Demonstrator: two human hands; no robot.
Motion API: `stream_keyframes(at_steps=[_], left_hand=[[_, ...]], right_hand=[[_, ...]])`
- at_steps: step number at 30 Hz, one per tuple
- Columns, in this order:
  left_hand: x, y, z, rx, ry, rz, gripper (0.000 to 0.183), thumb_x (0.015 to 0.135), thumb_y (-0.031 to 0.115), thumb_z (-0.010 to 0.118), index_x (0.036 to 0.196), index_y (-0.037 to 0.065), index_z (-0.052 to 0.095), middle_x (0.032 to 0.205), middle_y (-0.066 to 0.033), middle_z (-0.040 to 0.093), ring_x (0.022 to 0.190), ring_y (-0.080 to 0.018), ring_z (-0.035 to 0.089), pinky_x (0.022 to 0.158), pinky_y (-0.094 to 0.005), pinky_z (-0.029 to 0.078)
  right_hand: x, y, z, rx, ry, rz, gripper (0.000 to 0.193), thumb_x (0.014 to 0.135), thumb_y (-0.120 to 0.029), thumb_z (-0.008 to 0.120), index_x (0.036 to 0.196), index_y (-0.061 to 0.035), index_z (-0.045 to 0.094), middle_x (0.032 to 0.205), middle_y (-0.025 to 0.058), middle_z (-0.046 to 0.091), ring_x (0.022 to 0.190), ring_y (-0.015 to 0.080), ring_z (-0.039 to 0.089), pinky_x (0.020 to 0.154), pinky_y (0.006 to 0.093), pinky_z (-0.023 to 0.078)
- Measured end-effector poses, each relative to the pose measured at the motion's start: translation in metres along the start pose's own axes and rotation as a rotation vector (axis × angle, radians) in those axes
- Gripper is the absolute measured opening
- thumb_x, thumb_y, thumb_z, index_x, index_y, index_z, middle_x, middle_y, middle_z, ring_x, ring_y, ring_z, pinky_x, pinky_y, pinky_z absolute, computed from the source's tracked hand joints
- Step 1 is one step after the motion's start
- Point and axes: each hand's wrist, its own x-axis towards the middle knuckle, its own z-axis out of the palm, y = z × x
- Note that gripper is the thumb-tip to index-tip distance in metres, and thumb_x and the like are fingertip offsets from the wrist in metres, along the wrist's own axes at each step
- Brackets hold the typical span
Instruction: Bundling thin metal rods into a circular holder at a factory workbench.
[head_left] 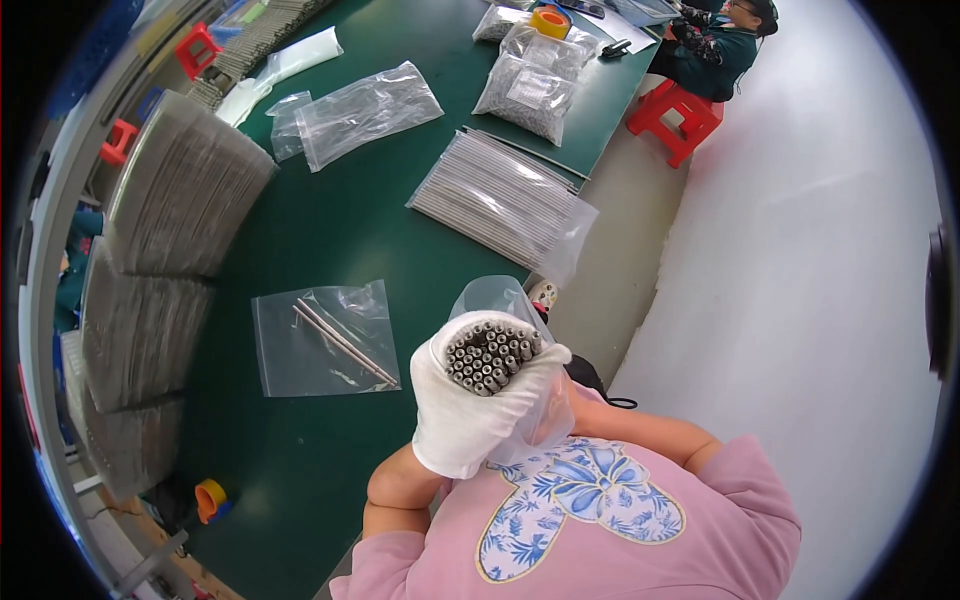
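My left hand (462,420), in a white glove, is wrapped round a thick bundle of thin metal tubes (488,360). Their hollow ends point up toward me. A clear plastic bag (545,415) hangs around and below the bundle, close to my chest. My right forearm (640,428) reaches in behind this bag; the fingers of my right hand are hidden there. On the green table (310,450) to the left, a flat clear bag (285,350) lies with a few thin rods (345,342) on it.
Beyond my hands lies a bag of long tubes (500,195). Farther back are filled bags (525,95), flat empty bags (370,110) and a tape roll (551,21). Stacked plastic trays (170,190) line the left. A person (715,50) sits on a red stool (675,118) far right.
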Motion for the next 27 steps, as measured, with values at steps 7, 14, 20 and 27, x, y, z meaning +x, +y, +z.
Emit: stream_keyframes(at_steps=[7,14,20,27], left_hand=[[0.000,-0.003,0.002,0.022,-0.006,0.014,0.015,0.069,0.005,0.077,0.079,0.001,0.067,0.073,-0.0048,0.067,0.064,-0.0090,0.061,0.063,-0.0236,0.050],[0.000,-0.003,0.004,0.048,-0.012,0.021,0.016,0.069,0.005,0.078,0.080,0.001,0.067,0.073,-0.0047,0.066,0.065,-0.0088,0.061,0.062,-0.0237,0.050],[0.002,-0.006,0.004,0.022,-0.001,0.024,0.016,0.069,0.005,0.077,0.081,0.001,0.067,0.074,-0.0049,0.067,0.065,-0.0091,0.061,0.063,-0.0239,0.051],[0.003,-0.005,0.005,0.018,-0.004,0.014,0.015,0.069,0.004,0.077,0.081,0.001,0.067,0.074,-0.0050,0.067,0.066,-0.0095,0.061,0.064,-0.0241,0.051]], right_hand=[[-0.001,0.007,-0.001,-0.021,-0.002,-0.020,0.044,0.056,-0.035,0.079,0.087,-0.0064,0.067,0.077,0.0105,0.066,0.062,0.0274,0.063,0.057,0.0329,0.050],[-0.006,0.028,0.002,0.006,0.003,-0.007,0.045,0.056,-0.038,0.078,0.086,-0.0070,0.067,0.075,0.0111,0.065,0.062,0.0288,0.063,0.057,0.0340,0.050],[-0.006,0.033,0.000,-0.028,-0.009,-0.006,0.043,0.055,-0.040,0.078,0.082,-0.0078,0.067,0.074,0.0112,0.065,0.061,0.0291,0.063,0.057,0.0344,0.050],[-0.004,0.029,0.000,0.016,0.000,0.036,0.044,0.055,-0.040,0.077,0.084,-0.0078,0.067,0.073,0.0107,0.065,0.061,0.0288,0.063,0.057,0.0346,0.050]])
